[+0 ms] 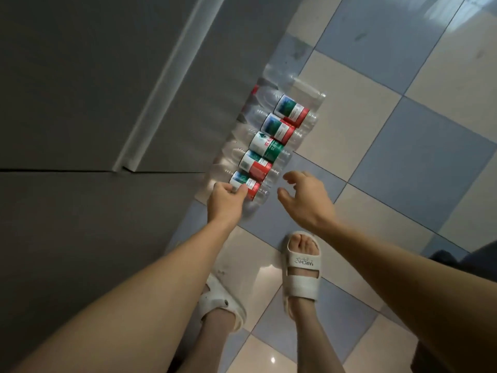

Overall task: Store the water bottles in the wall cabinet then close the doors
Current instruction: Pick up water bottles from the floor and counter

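Note:
Several clear water bottles with red, green and white labels lie side by side in a row on the tiled floor, against the foot of a grey cabinet. My left hand grips the nearest bottle at its label, fingers and thumb curled round it. My right hand hovers just right of that bottle with fingers spread and loosely bent, holding nothing. The grey cabinet doors fill the left of the view and are closed here.
A pale vertical strip runs between two cabinet panels. The floor is blue and cream checkered tile. My two feet in white sandals stand just below the bottle row.

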A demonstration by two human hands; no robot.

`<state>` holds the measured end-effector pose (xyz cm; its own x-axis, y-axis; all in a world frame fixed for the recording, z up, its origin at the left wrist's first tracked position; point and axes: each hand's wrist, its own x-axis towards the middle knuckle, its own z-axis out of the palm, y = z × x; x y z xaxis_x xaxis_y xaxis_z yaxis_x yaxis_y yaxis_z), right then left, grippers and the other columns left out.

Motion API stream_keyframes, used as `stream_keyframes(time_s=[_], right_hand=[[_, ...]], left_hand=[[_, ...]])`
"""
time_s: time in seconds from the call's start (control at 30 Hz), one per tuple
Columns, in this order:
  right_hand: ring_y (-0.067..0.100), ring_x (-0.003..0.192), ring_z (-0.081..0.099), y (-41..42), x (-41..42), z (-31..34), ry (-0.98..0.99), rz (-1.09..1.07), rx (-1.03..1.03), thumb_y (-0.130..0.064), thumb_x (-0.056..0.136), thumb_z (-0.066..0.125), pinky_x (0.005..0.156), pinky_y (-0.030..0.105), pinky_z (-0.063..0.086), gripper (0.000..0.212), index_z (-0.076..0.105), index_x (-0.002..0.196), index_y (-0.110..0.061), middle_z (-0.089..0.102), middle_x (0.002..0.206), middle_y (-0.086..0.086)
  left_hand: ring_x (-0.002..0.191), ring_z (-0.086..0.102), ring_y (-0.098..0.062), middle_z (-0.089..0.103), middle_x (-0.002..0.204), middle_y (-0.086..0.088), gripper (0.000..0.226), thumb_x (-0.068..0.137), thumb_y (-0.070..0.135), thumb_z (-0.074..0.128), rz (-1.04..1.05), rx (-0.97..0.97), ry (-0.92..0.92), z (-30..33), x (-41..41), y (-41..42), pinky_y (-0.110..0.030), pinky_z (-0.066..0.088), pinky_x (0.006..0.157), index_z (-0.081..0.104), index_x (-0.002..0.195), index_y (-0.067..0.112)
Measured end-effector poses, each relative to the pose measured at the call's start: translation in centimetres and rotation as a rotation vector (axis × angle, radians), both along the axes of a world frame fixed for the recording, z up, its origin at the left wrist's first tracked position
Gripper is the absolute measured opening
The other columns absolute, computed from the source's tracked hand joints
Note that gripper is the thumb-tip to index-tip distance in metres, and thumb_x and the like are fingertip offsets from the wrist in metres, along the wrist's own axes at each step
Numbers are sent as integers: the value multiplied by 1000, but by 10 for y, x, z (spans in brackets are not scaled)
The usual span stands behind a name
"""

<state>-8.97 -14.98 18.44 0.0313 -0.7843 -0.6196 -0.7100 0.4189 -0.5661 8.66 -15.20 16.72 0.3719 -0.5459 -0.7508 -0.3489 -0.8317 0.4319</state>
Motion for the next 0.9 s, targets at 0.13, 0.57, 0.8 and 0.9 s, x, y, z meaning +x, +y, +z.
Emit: stream_keyframes(time_s=[0.13,0.57,0.8,0.9], right_hand=[[23,125,54,-18,14,-68,-15,101,-53,-40,99,56,101,40,46,45,53,139,-19,57,138,4],[25,124,44,-33,67,-173,99,147,-204,-36,102,52,105,44,43,49,46,145,-13,49,138,7],[24,122,44,-29,65,-182,30,128,41,-51,97,52,97,44,49,50,49,134,-17,45,129,6],[27,119,51,-39,71,-190,-38,74,74,-46,95,58,97,47,51,55,41,139,-18,49,131,7]], left_hand=[[110,62,-33,61,123,-13,53,87,38,74,79,59,-89,-76,5,-5,-39,55,89,46,122,9],[112,65,-27,60,135,-9,94,80,33,83,334,-39,6,-185,30,-8,-38,51,99,24,153,22],[98,69,-18,66,118,2,79,78,18,82,190,-54,40,-180,45,-3,-40,61,83,38,142,30],[81,62,0,62,101,14,76,80,29,83,205,-68,27,-180,45,-12,-14,50,55,39,141,28]])
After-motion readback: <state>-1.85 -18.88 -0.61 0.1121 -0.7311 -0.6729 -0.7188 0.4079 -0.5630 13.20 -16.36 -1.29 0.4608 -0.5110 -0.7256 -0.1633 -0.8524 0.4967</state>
